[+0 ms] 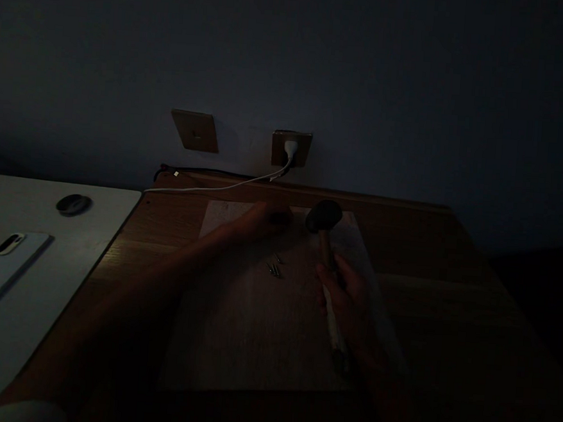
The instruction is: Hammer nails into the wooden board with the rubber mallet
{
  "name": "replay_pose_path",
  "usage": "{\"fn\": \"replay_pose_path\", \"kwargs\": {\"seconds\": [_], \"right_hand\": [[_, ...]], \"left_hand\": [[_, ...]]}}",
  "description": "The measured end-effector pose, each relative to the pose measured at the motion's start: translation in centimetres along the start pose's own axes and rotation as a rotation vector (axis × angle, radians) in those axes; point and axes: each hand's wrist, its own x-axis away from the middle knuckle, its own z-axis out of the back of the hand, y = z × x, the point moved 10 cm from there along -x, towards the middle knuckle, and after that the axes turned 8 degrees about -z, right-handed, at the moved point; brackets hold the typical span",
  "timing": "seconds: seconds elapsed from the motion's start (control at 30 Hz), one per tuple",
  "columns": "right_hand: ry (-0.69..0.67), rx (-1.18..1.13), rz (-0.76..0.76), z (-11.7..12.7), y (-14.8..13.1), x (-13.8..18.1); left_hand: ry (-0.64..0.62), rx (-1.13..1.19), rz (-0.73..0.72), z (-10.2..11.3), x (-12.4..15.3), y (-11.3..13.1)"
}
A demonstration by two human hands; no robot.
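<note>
In dim light, my right hand (346,289) is wrapped around the pale wooden handle of a hammer (332,317). Its dark, rounded head (324,215) points away from me, above the far right part of a pale board (234,336). Over the far edge of that board, my left hand (260,219) is curled with its fingers towards the hammer head. Shadow hides its fingertips and whatever may be in them. Several small metal nails or screws (274,268) lie on the board between my hands.
The board rests on a brown wooden table (410,297) against a wall. A white cable (215,189) runs from a wall socket (291,149) along the back edge. On the white surface at left are a phone (2,268) and a dark round object (73,204).
</note>
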Motion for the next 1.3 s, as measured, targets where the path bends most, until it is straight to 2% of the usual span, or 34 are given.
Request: {"fn": "replay_pose_path", "kwargs": {"seconds": [0.17, 0.33, 0.43, 0.6, 0.83, 1.3], "right_hand": [[-0.021, 0.008, 0.013, -0.5, -0.7, -0.1], [-0.034, 0.022, 0.041, -1.6, -2.2, -0.1], [-0.042, 0.034, 0.030, -2.2, -1.7, -0.2], [-0.065, 0.046, 0.036, -2.6, -0.4, -0.2], [-0.066, 0.044, 0.051, -2.7, -0.5, -0.3], [-0.087, 0.089, 0.023, -3.1, -0.6, 0.1]], "left_hand": [[-0.003, -0.006, -0.023, -0.4, 0.1, 0.2], [0.032, -0.033, 0.026, 0.0, 0.2, -0.2], [0.054, 0.019, 0.046, 0.0, 0.3, -0.4], [0.017, 0.060, 0.049, -0.4, 0.3, -0.4], [0.058, -0.013, 0.043, 0.0, 0.2, -0.5], [0.032, 0.003, 0.043, -0.1, 0.2, -0.4]]}}
